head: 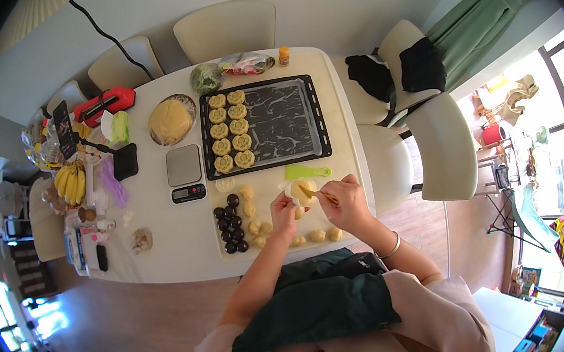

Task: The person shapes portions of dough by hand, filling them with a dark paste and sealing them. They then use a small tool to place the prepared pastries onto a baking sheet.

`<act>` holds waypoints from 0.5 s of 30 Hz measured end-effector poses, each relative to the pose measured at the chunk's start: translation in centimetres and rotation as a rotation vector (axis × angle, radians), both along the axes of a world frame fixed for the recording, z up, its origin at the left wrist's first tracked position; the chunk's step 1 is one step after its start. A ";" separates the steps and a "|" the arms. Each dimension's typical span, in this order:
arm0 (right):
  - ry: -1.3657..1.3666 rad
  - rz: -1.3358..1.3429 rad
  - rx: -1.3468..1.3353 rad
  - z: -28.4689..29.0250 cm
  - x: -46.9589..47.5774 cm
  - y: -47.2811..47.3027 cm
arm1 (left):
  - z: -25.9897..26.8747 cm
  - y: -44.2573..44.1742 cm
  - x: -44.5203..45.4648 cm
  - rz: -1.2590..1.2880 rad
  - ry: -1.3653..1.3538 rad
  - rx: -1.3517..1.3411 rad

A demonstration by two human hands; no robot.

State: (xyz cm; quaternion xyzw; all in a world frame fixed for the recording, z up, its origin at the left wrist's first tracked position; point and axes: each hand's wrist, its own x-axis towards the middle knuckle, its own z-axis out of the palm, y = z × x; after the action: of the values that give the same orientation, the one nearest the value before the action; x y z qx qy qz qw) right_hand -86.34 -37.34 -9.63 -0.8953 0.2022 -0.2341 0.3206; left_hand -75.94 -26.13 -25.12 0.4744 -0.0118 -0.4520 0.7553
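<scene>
My left hand [284,213] grips a small white round cup or mould [287,188] with pale yellow dough-like stuff inside. In my right hand [346,201] is a slim yellowish tool [310,192], its tip at the contents; its exact kind is unclear. Around my hands, several pale dough pieces [254,227] lie on a cream mat [280,252]. Left of them stand dark glossy balls [235,222] in rows. Beyond my hands, a lime-green scraper [307,172] lies beside a black baking tray [327,134]. Flower-patterned moulded pastries [240,127] fill its left part.
Left of the tray are a kitchen scale [183,165] and a bowl holding a dough mound [170,122]. A phone [64,130] on a stand and bananas [70,184] occupy the table's left end. Behind the tray is an orange-capped bottle [284,57]. Chairs [443,150] border the right side.
</scene>
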 end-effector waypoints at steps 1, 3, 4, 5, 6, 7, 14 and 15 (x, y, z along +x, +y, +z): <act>-0.030 0.052 -0.243 0.5 0.4 0.2 | -0.2 0.2 0.1 0.008 -0.008 0.004; -0.012 0.073 -0.380 1.0 0.8 1.2 | -0.7 0.5 0.0 0.060 -0.036 0.006; 0.006 0.093 -0.424 0.9 0.9 1.5 | -0.9 0.5 0.0 0.085 -0.050 0.006; 0.024 0.113 -0.468 0.7 1.0 1.8 | -1.2 0.5 0.1 0.082 -0.057 -0.012; 0.046 0.130 -0.433 0.1 1.1 2.1 | -1.3 0.4 0.2 0.079 -0.066 -0.031; 0.041 0.127 -0.324 -0.3 0.9 2.1 | -1.4 0.4 0.3 0.077 -0.075 -0.050; -0.067 -0.038 -0.110 -0.1 0.1 1.0 | 0.3 0.1 -0.2 0.079 0.003 -0.010; -0.060 -0.013 -0.237 0.0 0.1 1.3 | 0.2 0.0 -0.2 0.087 -0.020 -0.020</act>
State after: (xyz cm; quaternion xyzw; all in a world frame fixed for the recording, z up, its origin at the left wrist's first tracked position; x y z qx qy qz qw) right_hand -86.22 -36.03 -9.68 -0.9181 0.1689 -0.2853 0.2171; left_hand -76.17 -26.16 -24.88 0.4715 -0.0033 -0.4138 0.7787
